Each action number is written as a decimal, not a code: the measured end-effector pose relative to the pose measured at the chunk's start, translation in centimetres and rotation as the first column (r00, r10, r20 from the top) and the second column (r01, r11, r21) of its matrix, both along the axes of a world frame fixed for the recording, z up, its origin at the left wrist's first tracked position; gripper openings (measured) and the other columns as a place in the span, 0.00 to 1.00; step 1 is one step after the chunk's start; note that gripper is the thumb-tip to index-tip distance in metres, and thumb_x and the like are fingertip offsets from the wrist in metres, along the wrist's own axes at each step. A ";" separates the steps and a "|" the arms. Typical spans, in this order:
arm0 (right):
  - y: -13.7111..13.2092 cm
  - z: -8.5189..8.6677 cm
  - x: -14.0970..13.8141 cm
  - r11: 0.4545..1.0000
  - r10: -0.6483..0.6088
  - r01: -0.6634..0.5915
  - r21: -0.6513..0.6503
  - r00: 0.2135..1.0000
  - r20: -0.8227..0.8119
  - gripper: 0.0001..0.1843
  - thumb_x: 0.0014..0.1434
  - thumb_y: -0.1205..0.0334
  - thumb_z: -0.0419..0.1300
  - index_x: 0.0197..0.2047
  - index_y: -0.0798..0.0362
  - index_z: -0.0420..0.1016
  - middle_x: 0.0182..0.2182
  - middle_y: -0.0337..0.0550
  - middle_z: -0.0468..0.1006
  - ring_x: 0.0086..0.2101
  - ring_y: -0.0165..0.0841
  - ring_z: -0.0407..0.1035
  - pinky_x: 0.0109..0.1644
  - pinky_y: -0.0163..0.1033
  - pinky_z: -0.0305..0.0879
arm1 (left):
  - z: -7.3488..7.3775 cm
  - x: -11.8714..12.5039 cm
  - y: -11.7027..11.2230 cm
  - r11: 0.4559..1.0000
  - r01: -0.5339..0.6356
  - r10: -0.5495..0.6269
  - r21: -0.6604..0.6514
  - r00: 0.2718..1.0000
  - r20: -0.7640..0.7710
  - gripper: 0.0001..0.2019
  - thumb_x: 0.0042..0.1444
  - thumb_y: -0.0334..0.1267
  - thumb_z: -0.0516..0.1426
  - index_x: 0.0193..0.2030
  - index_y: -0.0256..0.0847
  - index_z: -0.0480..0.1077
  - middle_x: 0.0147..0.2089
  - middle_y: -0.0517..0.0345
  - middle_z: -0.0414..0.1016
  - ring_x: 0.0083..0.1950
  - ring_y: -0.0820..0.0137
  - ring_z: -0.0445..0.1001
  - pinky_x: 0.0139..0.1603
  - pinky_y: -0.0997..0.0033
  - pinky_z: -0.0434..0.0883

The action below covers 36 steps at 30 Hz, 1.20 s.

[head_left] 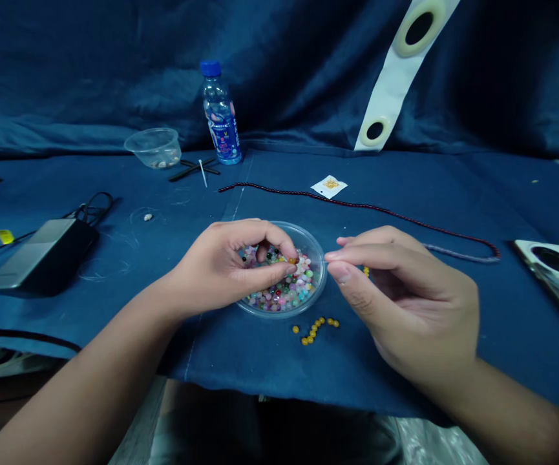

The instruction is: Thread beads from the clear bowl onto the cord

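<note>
Between the thumb and forefinger of my left hand point(240, 261) is a small amber bead point(293, 261), held above a clear round bowl point(322, 284). Many mixed coloured beads point(279, 294) lie in that bowl. My right hand point(405, 290), to the right of the bowl, pinches a thin clear thread point(326, 259) whose tip points toward the bead; a small gap separates them. A few yellow beads point(366, 271) show just behind my right fingers, partly hidden. On the cloth below the bowl lie several loose yellow beads point(313, 330).
A dark red bead strand point(308, 194) curves across the blue cloth behind my hands, near a small white packet point(329, 186). A bottle point(221, 123) and another clear bowl point(153, 145) stand farther back. A phone point(558, 271) lies right; a black-grey box point(41, 255) sits left.
</note>
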State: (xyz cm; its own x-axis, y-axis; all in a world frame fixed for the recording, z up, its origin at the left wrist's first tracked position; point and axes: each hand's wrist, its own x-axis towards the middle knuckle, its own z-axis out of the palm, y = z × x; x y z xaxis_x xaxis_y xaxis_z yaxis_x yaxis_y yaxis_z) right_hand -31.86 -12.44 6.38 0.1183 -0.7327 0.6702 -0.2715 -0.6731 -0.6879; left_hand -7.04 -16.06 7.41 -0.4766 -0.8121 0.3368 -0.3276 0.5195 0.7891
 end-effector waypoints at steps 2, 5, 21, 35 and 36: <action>0.0 0.0 0.0 1.000 0.000 0.000 0.003 1.000 -0.005 0.11 0.68 0.71 0.72 0.45 0.42 0.88 0.36 0.38 0.86 0.37 0.36 0.79 0.48 0.49 0.84 | 0.0 0.0 0.0 1.000 -0.003 0.003 0.004 1.000 0.003 0.04 0.65 0.33 0.71 0.46 0.42 0.85 0.45 0.59 0.87 0.40 0.74 0.79 0.44 0.72 0.75; 0.0 0.0 0.1 1.000 -0.010 0.010 0.005 1.000 -0.009 0.10 0.69 0.69 0.72 0.45 0.42 0.88 0.36 0.39 0.86 0.37 0.37 0.80 0.47 0.49 0.84 | 0.0 0.0 0.0 1.000 -0.001 0.001 0.004 1.000 0.004 0.04 0.66 0.33 0.71 0.46 0.42 0.85 0.44 0.58 0.87 0.40 0.73 0.79 0.44 0.71 0.75; -0.2 -0.3 0.0 0.999 -0.029 0.030 0.011 0.999 -0.028 0.10 0.69 0.70 0.72 0.45 0.43 0.88 0.38 0.39 0.87 0.41 0.37 0.82 0.43 0.45 0.79 | 0.0 0.0 -0.1 1.000 0.000 0.000 0.006 1.000 -0.012 0.06 0.66 0.33 0.72 0.48 0.43 0.85 0.46 0.58 0.87 0.42 0.73 0.80 0.46 0.72 0.76; -0.3 -0.6 0.4 0.991 -0.095 0.079 -0.110 0.985 -0.147 0.08 0.70 0.71 0.70 0.45 0.47 0.88 0.37 0.41 0.86 0.38 0.35 0.81 0.39 0.43 0.78 | -0.1 -0.1 -0.4 0.980 0.113 -0.114 -0.165 0.993 -0.001 0.07 0.68 0.29 0.70 0.50 0.39 0.84 0.51 0.56 0.88 0.53 0.72 0.85 0.58 0.76 0.80; -0.3 -0.7 0.4 0.991 -0.088 0.070 -0.117 0.983 -0.163 0.08 0.70 0.71 0.70 0.45 0.48 0.88 0.37 0.41 0.86 0.38 0.35 0.81 0.39 0.42 0.78 | -0.1 -0.1 -0.4 0.976 0.121 -0.122 -0.179 0.993 0.004 0.07 0.68 0.28 0.70 0.50 0.39 0.84 0.51 0.56 0.88 0.54 0.72 0.86 0.59 0.77 0.80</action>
State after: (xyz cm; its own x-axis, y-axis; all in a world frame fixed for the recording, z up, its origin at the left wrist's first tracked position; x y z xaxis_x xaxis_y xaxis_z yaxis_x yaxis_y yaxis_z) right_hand -31.41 -12.76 5.72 0.1800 -0.6671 0.7229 -0.4317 -0.7139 -0.5513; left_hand -7.18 -16.49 7.35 -0.5650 -0.6751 0.4744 -0.2487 0.6876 0.6822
